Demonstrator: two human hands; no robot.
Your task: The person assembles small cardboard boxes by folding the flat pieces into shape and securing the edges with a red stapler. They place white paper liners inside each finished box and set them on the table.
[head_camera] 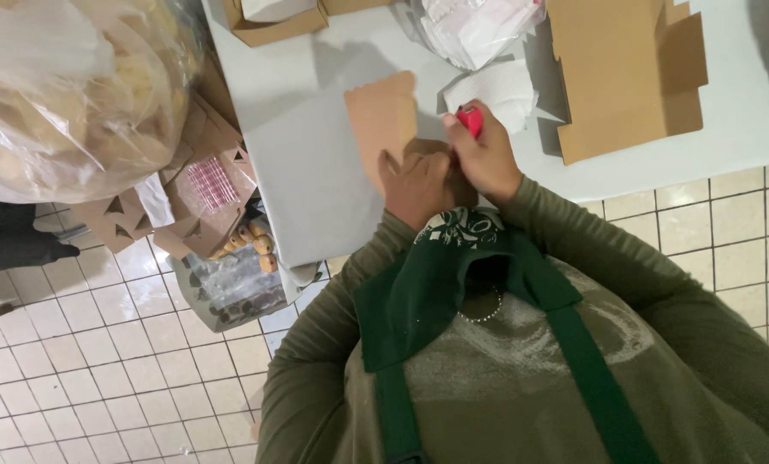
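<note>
My left hand rests on a small brown cardboard piece lying on the grey table, fingers curled over its near end. My right hand sits right beside it, touching it, and grips a small red object that pokes up between thumb and fingers. What the red object is I cannot tell. Just beyond the right hand lies a folded white paper.
A flat unfolded brown box lies at the right, a clear bag of white items behind. At left, a large plastic bag of pale pieces, brown cardboard packs and a bagged tray over tiled floor.
</note>
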